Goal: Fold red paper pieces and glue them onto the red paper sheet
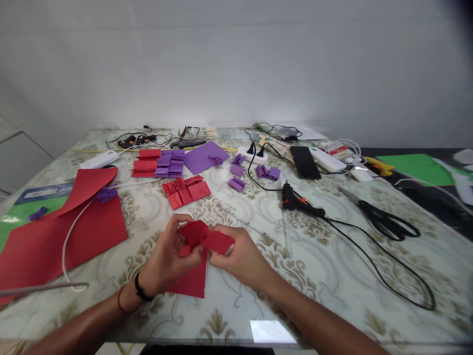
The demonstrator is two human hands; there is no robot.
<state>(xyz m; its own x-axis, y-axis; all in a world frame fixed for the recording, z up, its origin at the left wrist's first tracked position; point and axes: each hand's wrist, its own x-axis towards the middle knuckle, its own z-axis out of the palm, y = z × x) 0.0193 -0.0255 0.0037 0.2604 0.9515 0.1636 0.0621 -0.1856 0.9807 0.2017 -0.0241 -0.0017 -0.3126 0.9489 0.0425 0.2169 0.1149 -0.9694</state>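
Between my hands is a folded piece of red paper (219,241), held above the near middle of the table. My left hand (173,256) pinches its left part between thumb and fingers. My right hand (238,254) grips the right end, fingers closed on it. Underneath, partly hidden by my left hand, a flat red paper sheet (194,282) lies on the table. Just beyond my hands rest several folded red paper pieces (186,191). Farther back, red folded pieces (147,163) sit beside purple folded pieces (170,163).
A black glue gun (303,204) with a looping cord lies right of my hands, near black-handled scissors (384,219). Large red sheets (84,231) and a white cable (66,241) spread at left. Farther back are a phone (305,162), a power strip (253,156) and purple paper (205,157).
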